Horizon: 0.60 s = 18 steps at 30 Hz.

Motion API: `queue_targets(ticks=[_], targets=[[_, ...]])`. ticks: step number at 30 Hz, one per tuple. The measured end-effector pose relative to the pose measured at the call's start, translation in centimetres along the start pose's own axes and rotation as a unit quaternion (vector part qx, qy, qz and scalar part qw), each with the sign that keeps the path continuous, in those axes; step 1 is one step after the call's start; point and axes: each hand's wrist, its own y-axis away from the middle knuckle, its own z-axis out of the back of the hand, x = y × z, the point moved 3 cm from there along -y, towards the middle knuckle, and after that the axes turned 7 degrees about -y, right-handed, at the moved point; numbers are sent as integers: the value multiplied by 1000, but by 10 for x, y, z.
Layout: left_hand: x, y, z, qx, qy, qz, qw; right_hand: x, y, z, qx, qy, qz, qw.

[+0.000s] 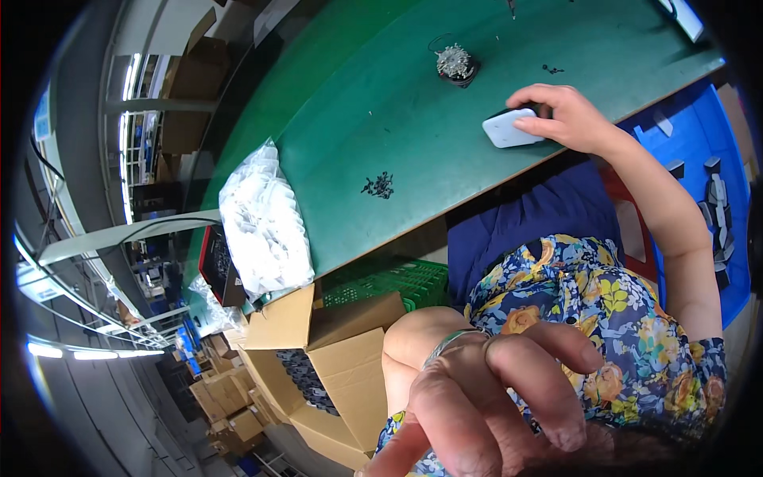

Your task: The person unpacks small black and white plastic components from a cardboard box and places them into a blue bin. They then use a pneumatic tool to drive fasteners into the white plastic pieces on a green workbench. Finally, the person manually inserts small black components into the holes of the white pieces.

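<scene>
My right hand (574, 119) grips a small white, rounded flat case (509, 129) with a dark side, just over the near edge of the green work table (318, 143). The thumb lies on its white face and the fingers curl behind it. Close to the camera, at the lower middle, my left hand (501, 389) is raised with fingers bent and apart, and nothing shows in it. A bracelet circles that wrist. On the table lie a pile of small black pieces (380, 185) and a round dark holder (458, 73) heaped with small silvery pieces.
A clear bag of white parts (266, 230) sits at the table's left end. Below it stands an open cardboard box (350, 381) with dark parts, beside a green plastic basket (397, 285). At the right is a blue bin (735, 278) of dark and light pieces.
</scene>
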Motion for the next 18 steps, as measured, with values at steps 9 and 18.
queue_targets(ticks=[9, 18], targets=[[18, 20, 22, -201, -5, 22, 979, -18, 6, -8, -164, 66, 117, 977], [29, -33, 27, 165, 133, -29, 977, -86, 218, -40, -246, -201, -152, 936]])
